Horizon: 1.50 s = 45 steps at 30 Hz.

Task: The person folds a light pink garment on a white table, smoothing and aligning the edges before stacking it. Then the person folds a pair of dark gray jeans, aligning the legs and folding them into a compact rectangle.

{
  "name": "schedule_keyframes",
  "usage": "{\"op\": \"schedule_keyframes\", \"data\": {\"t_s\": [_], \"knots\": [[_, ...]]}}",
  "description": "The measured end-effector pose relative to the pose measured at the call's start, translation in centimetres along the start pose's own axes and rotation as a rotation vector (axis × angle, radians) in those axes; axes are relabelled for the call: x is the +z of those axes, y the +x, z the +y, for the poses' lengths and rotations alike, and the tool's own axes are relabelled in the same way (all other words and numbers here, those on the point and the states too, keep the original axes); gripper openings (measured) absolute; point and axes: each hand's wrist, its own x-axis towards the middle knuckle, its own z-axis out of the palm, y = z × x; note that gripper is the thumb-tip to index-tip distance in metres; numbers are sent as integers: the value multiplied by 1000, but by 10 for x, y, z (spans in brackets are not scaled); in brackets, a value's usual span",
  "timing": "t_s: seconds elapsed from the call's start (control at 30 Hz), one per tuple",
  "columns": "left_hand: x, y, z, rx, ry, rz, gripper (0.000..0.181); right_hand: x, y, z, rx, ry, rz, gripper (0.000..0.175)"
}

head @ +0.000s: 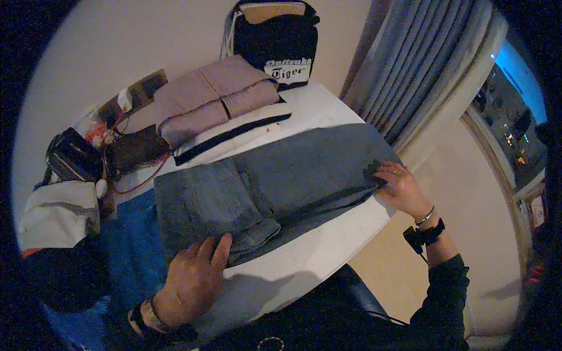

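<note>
A grey denim-like garment (316,162), apparently trousers, lies lengthwise across the white table, its left part folded over in a thick panel. At the near left edge of that fold, my left hand (195,274) rests with its fingers on the cloth; whether it pinches the fabric is hidden. My right hand (401,186) grips the garment's right end at the table edge, with dark bunched cloth at the fingertips. Blue fabric (136,241) lies partly under the garment's left end.
Behind lies a folded pinkish garment (215,96) on a white-and-black folded one (246,127). A black Onitsuka Tiger bag (276,41) stands at the back. Left are a black glossy item (72,153), a red cable (145,186) and off-white cloth (61,210). Grey curtains (408,57) hang right.
</note>
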Motion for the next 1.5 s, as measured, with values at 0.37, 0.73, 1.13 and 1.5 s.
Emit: {"op": "schedule_keyframes", "data": {"t_s": [0.37,0.73,1.13,1.5], "knots": [[-92,-33,-38,-235,248,501,53,-1,11,85,359,19,234,34],[-123,-44,-109,-319,152,760,50,-84,117,90,199,30,337,36],[5,-100,-12,-10,280,-80,50,18,66,145,326,334,-15,38],[29,-46,-30,69,-108,-117,78,28,109,127,873,429,-351,84]]}}
